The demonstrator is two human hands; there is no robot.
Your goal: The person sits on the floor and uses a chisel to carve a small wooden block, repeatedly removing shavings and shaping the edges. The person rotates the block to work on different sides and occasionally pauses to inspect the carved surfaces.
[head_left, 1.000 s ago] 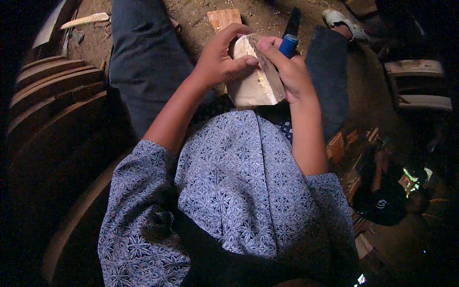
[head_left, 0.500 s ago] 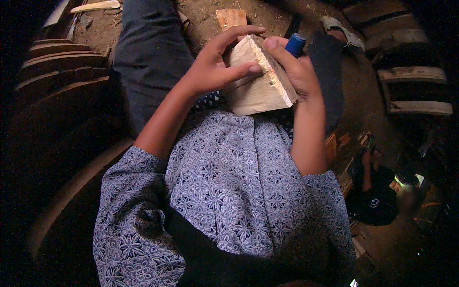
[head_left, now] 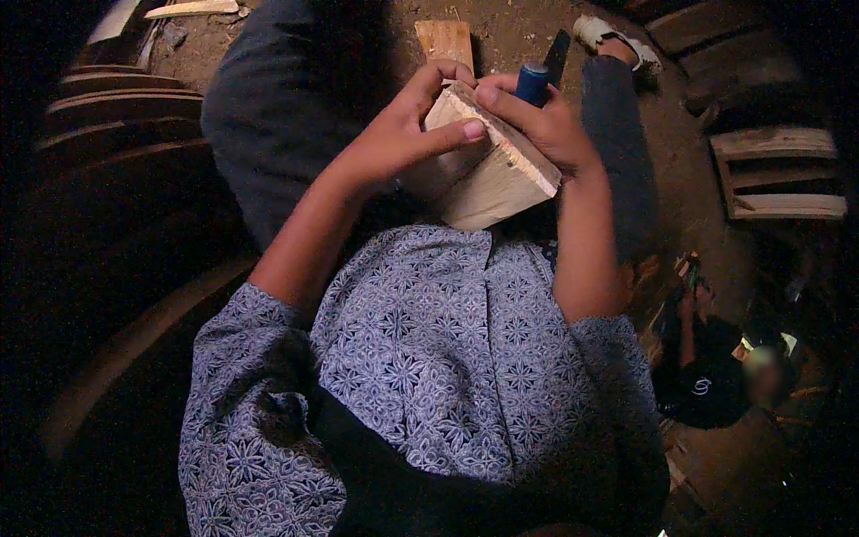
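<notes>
Above my lap is a pale wooden block (head_left: pixel 488 183), tilted, with a rough-cut edge facing up. My left hand (head_left: pixel 416 125) grips it from the left, thumb pressed along the rough edge and fingers over its far end. Closed at the block's right side, my right hand (head_left: pixel 550 125) holds a blue cylindrical handle (head_left: pixel 532 82) that sticks up between thumb and fingers. The right thumb rests at the block's upper corner. Whatever the handle belongs to is hidden by the hand and block.
Beyond my hands lie a flat wood piece (head_left: pixel 445 46) and a dark blade-like strip (head_left: pixel 557 58). Curved wooden pieces (head_left: pixel 125 98) are stacked at left, and a wooden frame (head_left: pixel 778 143) stands at right. Another person (head_left: pixel 707 385) sits at lower right, near wood scraps.
The block has tipped a little and its lower corner has shifted toward me. Both hands keep their hold, with the blue handle now slightly further left and more upright.
</notes>
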